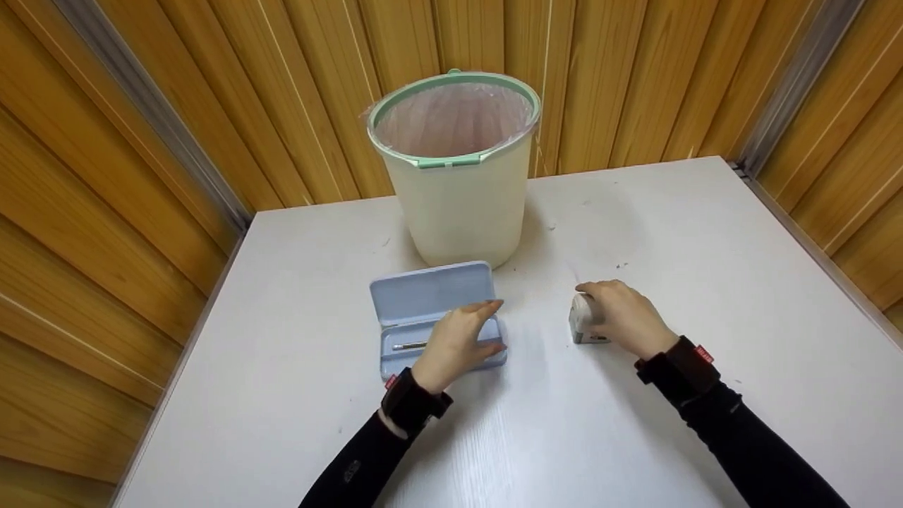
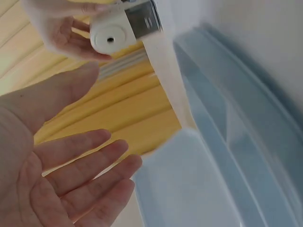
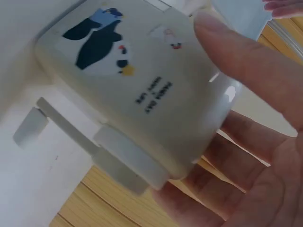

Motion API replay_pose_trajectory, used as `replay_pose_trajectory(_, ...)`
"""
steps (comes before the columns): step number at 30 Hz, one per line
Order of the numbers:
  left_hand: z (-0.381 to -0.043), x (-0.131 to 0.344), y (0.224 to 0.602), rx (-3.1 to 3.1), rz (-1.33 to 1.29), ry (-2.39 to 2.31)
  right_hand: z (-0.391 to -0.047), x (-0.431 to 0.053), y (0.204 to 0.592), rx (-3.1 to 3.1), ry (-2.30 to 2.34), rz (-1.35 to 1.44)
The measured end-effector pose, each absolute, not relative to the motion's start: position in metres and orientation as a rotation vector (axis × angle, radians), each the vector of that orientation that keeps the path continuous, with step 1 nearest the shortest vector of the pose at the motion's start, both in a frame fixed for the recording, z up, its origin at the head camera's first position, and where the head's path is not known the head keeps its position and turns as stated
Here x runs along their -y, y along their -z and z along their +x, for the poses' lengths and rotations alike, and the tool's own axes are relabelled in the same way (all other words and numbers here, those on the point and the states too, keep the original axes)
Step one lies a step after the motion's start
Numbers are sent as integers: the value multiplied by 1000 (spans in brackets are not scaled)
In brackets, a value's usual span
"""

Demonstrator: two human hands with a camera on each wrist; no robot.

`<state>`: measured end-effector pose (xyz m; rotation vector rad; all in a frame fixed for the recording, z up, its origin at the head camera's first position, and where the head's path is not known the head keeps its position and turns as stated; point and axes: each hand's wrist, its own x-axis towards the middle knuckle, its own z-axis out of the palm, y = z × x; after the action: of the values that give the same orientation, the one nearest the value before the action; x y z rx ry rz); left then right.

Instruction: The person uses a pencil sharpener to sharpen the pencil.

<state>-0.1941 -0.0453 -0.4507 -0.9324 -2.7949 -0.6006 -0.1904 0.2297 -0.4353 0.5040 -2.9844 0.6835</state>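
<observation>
My right hand [image 1: 630, 319] grips a white hand-crank pencil sharpener [image 1: 581, 322], thumb on one side and fingers on the other. Panda pictures and its crank [image 3: 71, 130] show in the right wrist view; the left wrist view shows its round pencil hole and dark window. It stands on or just over the table; I cannot tell which. Over an open light-blue pencil case [image 1: 432, 293] hovers my left hand [image 1: 455, 347], fingers spread and relaxed, holding nothing. Inside the case lies a pencil [image 1: 408, 346], partly hidden by that hand.
Behind the pencil case stands a cream bin [image 1: 465, 212] with a green rim and a clear plastic liner. The white table [image 1: 296, 296] is bordered by wood-patterned walls [image 1: 600, 85] at the back and sides.
</observation>
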Motion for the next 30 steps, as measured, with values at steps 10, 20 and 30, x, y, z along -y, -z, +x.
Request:
replay_pose_trajectory(10, -197, 14, 453, 2799, -974, 518, -200, -231, 434, 3011, -640, 492)
replay_pose_trajectory(20, -195, -7, 457, 2745, -952, 492, -202, -225, 425, 2984, -695, 208)
replay_pose_trajectory(30, -193, -39, 467, 2735, -881, 498, -198, -216, 416, 2875, -772, 162)
